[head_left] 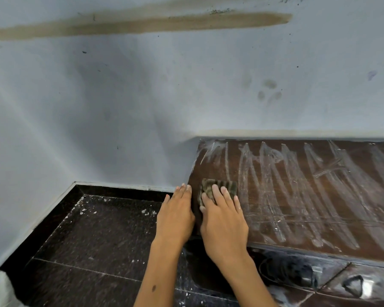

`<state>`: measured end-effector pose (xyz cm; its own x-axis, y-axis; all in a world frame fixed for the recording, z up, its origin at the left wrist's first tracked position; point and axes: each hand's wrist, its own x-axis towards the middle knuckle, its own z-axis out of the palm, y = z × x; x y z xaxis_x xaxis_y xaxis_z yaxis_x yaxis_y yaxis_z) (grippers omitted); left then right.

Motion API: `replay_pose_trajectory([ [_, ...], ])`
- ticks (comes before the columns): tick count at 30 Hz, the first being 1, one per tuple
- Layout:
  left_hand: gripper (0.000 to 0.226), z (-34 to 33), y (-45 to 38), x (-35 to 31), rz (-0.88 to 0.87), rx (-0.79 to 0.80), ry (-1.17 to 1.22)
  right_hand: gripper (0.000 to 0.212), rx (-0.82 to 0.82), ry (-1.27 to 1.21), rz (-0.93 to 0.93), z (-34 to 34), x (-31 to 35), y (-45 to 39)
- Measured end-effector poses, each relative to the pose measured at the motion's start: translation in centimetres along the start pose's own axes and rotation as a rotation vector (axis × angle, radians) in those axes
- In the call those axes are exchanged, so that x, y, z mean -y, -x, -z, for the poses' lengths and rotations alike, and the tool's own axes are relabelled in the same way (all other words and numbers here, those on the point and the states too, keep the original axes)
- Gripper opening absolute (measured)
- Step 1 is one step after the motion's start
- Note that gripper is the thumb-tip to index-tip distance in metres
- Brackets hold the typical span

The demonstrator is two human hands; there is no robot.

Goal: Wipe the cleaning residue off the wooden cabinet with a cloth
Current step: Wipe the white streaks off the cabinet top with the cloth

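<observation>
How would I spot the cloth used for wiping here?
Find the dark wooden cabinet top, streaked with white residue, against the wall. At its left end, the right hand presses flat on the cloth, a small greenish-brown striped pad.

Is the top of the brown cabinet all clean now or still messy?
Still messy. White streaks of residue cover most of the cabinet top; the right hand presses the cloth near its left end.

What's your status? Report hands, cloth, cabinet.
Right hand flat on cloth, left hand at cabinet edge. White residue streaks cover top. Nothing in the way.
</observation>
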<state>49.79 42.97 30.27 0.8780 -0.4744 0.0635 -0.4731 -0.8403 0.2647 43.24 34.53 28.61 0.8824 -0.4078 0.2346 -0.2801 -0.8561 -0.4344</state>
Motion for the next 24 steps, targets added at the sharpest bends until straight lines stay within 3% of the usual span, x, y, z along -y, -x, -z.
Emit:
replay_pose_trajectory([
  [4, 0.05, 0.1, -1.1, -0.2, -0.005, -0.002, -0.012, 0.044, 0.008, -0.033, -0.035, 0.0, 0.7, -3.5],
  [10, 0.052, 0.2, -0.7, -0.5, -0.001, 0.009, -0.02, 0.046, 0.165, 0.034, -0.056, -0.8, 1.3, -12.5],
  [18, 0.055, -0.2, -0.6, -0.4, -0.012, 0.036, -0.061, 0.042, 0.002, -0.05, -0.046, -1.7, 0.4, -5.7],
  [24, 0.053, -0.4, -0.7, -0.8, 0.005, -0.001, -0.032, 0.043, 0.127, -0.015, -0.041, -1.7, 0.5, -14.1],
])
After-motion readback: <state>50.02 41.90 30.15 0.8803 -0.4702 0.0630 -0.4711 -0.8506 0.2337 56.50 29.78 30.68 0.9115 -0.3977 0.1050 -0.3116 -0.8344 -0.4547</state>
